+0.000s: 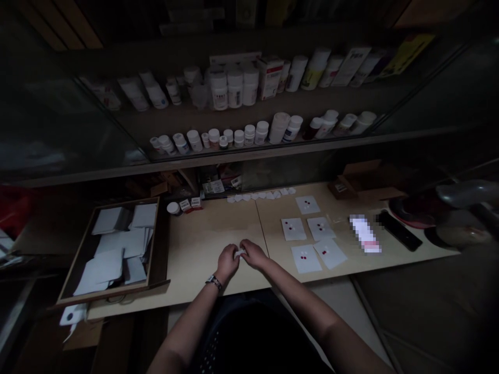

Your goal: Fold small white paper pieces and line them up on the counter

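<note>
My left hand [227, 262] and my right hand [253, 253] meet over the wooden counter [202, 244], fingers pinched together on a small white folded paper [239, 253]. A watch sits on my left wrist. To the right lie several white paper squares [306, 258], each with small dark red pills on it. A row of small folded white packets [259, 196] lines the back of the counter.
An open wooden drawer [74, 270] at the left holds several white paper sheets. Glass shelves above carry many white medicine bottles [234, 88] and boxes. A black remote-like object [399, 230], a cardboard box [360, 179] and a small jar [173, 208] sit on the counter.
</note>
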Tool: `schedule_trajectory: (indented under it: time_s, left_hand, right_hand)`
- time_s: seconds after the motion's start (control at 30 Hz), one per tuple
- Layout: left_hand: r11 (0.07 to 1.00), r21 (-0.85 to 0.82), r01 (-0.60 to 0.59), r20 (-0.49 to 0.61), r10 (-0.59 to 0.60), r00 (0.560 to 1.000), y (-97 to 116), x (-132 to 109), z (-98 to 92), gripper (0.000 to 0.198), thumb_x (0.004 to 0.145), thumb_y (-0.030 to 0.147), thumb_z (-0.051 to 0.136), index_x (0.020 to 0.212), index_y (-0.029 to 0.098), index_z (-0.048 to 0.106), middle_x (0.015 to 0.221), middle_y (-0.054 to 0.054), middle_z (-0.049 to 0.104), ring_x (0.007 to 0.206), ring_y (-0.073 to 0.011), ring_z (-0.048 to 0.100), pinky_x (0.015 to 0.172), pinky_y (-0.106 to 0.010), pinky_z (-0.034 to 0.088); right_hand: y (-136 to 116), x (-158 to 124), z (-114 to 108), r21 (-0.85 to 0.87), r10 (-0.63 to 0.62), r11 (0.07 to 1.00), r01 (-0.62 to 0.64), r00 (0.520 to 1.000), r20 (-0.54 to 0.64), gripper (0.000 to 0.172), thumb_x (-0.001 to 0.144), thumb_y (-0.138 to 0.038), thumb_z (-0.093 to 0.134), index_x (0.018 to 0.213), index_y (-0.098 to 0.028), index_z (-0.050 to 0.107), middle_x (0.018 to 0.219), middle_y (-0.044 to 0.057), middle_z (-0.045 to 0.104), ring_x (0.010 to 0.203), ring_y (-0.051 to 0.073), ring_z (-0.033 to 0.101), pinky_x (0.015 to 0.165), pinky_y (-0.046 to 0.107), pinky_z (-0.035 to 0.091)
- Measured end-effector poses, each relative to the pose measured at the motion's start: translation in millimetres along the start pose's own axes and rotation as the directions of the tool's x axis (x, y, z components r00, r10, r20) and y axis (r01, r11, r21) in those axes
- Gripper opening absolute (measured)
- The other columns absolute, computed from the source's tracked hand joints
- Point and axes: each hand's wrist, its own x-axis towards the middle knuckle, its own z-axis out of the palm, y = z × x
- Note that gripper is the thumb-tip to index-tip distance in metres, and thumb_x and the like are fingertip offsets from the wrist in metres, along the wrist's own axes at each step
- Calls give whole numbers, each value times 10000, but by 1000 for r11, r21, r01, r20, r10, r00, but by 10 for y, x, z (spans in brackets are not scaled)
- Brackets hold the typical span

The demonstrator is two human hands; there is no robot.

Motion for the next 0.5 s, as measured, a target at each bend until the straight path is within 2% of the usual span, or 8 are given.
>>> schedule_trajectory:
  time_s: [0.1, 0.27, 0.4, 0.5]
  left_hand:
    - [1000, -23, 13, -7, -13, 1000, -33, 30, 28, 145, 742, 109, 535, 843, 187, 603, 868, -41, 610, 850, -186, 560, 778, -295, 430]
    - [998, -23, 55, 7, -55, 998, -54, 96, 40, 124, 747, 114, 541, 812, 175, 627, 833, -40, 602, 804, -173, 569, 753, -283, 444]
    - [998, 37, -43, -62, 45, 997, -49, 19, 36, 305, 809, 128, 481, 1080, 192, 607, 1061, -82, 594, 1003, -205, 547, 872, -335, 446]
    - [987, 119, -107, -130, 123, 984, -96, -124, 54, 413, 866, 124, 392, 1257, 177, 513, 1261, -125, 529, 1174, -234, 470, 993, -400, 391]
  right_hand:
    - [37, 41, 35, 85, 34, 996, -32, 999, -21, 127, 765, -142, 590, 884, -184, 597, 887, 18, 591, 790, 146, 524, 670, 229, 353]
    - [96, 187, 59, 162, 100, 981, -103, 995, 29, 70, 718, -128, 640, 775, -167, 628, 729, -16, 578, 680, 118, 506, 606, 205, 316]
    - [81, 199, 12, 110, 92, 990, -93, 996, 13, 113, 711, -132, 652, 815, -173, 645, 747, -8, 607, 684, 126, 524, 614, 209, 340]
    - [51, 60, -24, 34, 61, 998, -57, 991, -121, 123, 812, -174, 566, 901, -179, 652, 862, 37, 644, 783, 156, 567, 689, 238, 391]
